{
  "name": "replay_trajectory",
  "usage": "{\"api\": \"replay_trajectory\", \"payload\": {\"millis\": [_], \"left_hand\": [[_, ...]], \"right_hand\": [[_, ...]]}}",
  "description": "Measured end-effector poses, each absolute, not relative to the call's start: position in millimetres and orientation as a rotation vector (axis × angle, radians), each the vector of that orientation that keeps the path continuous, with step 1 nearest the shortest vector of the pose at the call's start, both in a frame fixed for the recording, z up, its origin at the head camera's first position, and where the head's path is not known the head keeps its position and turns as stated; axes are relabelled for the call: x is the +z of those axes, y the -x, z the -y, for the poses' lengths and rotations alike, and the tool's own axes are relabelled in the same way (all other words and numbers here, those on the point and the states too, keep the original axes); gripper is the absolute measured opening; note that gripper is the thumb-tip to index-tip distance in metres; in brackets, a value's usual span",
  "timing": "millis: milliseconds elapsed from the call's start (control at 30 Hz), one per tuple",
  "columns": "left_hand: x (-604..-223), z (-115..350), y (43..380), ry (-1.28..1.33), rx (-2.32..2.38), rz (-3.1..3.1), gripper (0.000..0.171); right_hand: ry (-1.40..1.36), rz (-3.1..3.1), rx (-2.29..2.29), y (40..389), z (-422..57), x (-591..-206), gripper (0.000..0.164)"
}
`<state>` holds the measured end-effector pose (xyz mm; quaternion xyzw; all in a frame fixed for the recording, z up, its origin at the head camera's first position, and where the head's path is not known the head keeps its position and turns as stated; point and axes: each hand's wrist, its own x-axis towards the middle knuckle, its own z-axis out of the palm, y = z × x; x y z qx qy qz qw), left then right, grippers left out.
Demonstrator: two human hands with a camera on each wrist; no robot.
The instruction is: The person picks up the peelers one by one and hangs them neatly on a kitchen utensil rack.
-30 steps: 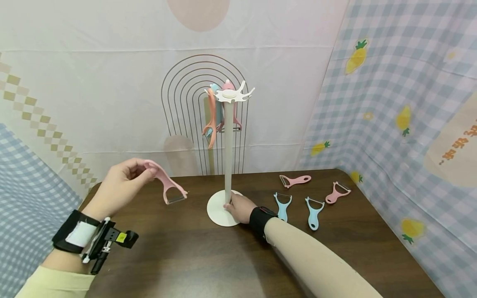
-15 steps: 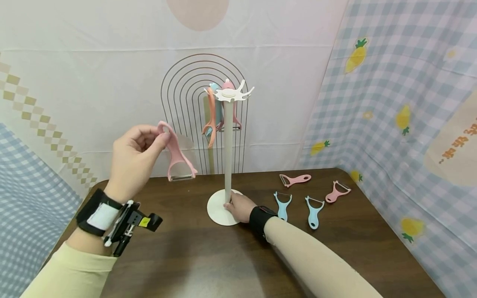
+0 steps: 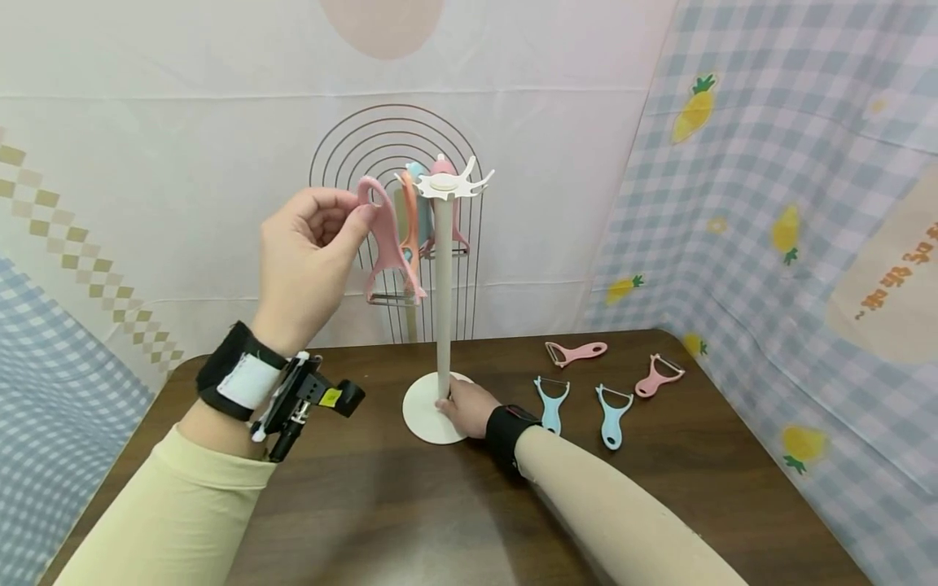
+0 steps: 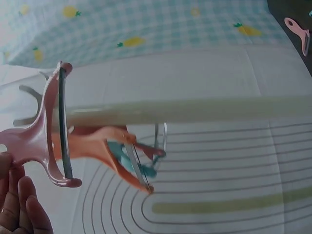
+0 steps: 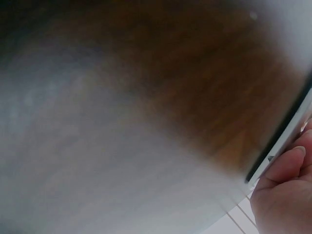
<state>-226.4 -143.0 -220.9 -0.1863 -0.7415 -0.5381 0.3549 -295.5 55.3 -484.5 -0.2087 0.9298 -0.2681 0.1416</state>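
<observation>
My left hand (image 3: 304, 260) pinches a pink peeler (image 3: 388, 244) by its looped handle end, with the blade hanging down. The peeler is just left of a white stand (image 3: 443, 309) with curved hooks on top. An orange peeler (image 3: 409, 207), a light blue peeler (image 3: 423, 220) and a pink one (image 3: 443, 167) hang from the hooks, partly overlapping. In the left wrist view the held peeler (image 4: 29, 144) lies in front of the orange peeler (image 4: 90, 148). Low on the stand, my right hand (image 3: 472, 407) grips it at the round base (image 3: 421, 407); some fingers are hidden.
On the brown table (image 3: 352, 505), right of the stand, lie two pink peelers, one farther back (image 3: 579, 352) and one at the right (image 3: 657, 378), and two blue peelers (image 3: 551, 404) (image 3: 612, 419). A white cloth (image 3: 220, 195) hangs behind, a checked cloth (image 3: 733, 268) at right.
My left hand has risen and moved right with the pink peeler, from above the table's left to beside the hanging peelers. The right hand keeps its place on the stand.
</observation>
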Motion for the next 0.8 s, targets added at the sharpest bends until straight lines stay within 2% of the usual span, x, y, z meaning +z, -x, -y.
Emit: {"api": "replay_trajectory", "payload": {"millis": [800], "left_hand": [[-210.7, 119.8, 230.3, 0.556, -1.438, 1.933, 0.025]], "right_hand": [[0.587, -2.683, -0.760, 299.1, -55.3, -487.8, 0.041]]}}
